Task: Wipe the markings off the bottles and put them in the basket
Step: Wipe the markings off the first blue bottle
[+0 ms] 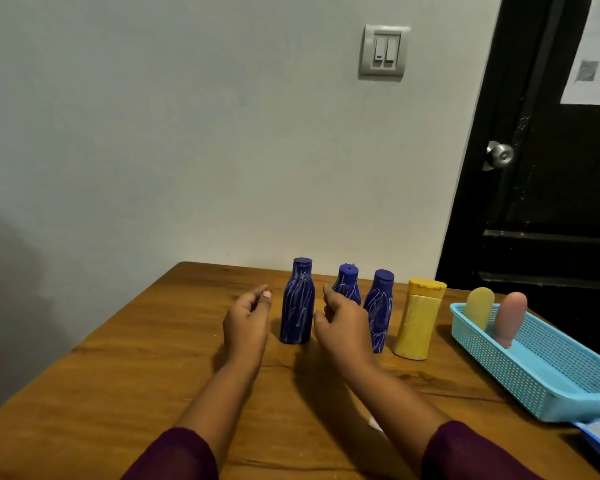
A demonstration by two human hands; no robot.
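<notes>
Flanking the leftmost blue bottle (298, 303), your left hand (246, 323) and right hand (343, 327) hung loosely curled and empty, just beside it, placed, I'd judge, to close on it from both sides. It stood upright on the desk (118, 375), long axis vertical, cap up, white scribbles down its body. A second blue bottle (347, 284), a third blue bottle (380, 310) and a yellow bottle (418, 320) stood upright alongside. At your right, the basket (492, 358) held a pale bottle (479, 306) and a pink bottle (510, 317), leaning on its far wall.
</notes>
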